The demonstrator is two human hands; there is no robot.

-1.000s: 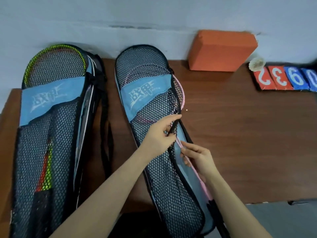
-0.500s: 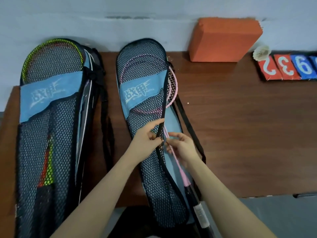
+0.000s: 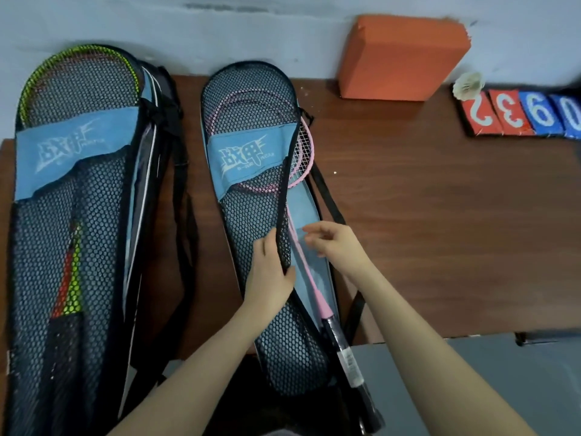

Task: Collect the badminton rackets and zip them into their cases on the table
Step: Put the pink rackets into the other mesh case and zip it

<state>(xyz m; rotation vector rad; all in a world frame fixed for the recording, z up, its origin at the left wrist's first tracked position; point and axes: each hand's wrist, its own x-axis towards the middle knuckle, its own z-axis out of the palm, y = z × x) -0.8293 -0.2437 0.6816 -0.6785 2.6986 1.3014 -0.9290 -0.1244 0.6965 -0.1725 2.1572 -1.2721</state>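
On the table [image 3: 440, 231], middle case [image 3: 251, 215] unzipped with pink rackets [image 3: 301, 158] inside, left grip [image 3: 270, 275] clutching its mesh flap, right grip [image 3: 336, 243] loose, grasping nothing.

This is looking like a sports or recreation room rather than a home: two black mesh racket cases with blue fabric bands [image 3: 251, 215] are lying on a dark brown wooden table [image 3: 440, 231] against a pale painted wall [image 3: 251, 23], alongside red and blue flip scoreboard number cards [image 3: 522, 113], a white feathered shuttlecock [image 3: 468, 84] and an orange foam block [image 3: 402, 58].
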